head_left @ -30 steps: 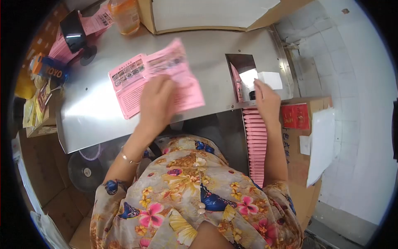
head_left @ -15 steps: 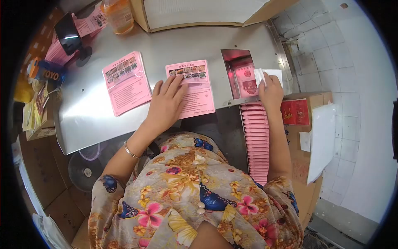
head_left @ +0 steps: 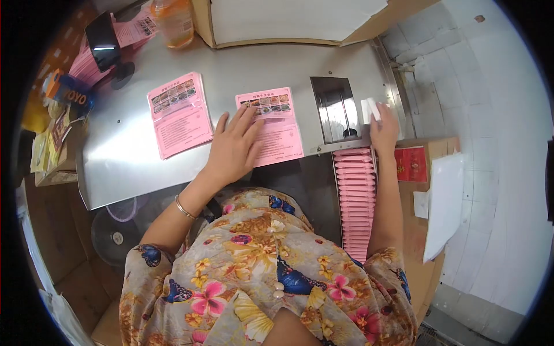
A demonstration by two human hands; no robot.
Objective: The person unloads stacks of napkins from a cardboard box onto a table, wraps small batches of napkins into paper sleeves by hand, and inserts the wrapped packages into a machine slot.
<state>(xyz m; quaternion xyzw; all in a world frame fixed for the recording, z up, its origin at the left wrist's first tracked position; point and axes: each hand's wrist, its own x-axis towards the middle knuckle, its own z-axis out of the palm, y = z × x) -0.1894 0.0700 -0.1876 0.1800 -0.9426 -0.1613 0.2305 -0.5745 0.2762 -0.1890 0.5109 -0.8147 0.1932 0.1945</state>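
My left hand [head_left: 233,145] lies flat, fingers spread, over the left side of a pink printed sheet [head_left: 279,138] with small food pictures. A similar pink stack [head_left: 180,118] lies farther left, apart from the hand. At the right end of the metal table, my right hand [head_left: 385,128] is closed on a small white folded piece [head_left: 371,109] that looks like paper or tissue. Just left of it is a rectangular opening [head_left: 332,109] in the tabletop, with shiny metal inside. Below the opening runs a tight row of pink packets [head_left: 354,202].
A metal table [head_left: 259,63] spans the front. At its back left are a small black screen [head_left: 103,43], more pink sheets [head_left: 135,29] and an orange plastic container [head_left: 173,26]. A cardboard box [head_left: 418,193] with a red packet [head_left: 411,164] stands right, beside a tiled wall.
The pink packet and red glow seen in the opening are gone. My right hand has shifted slightly right and down with the white piece. My left hand stays on the sheet.
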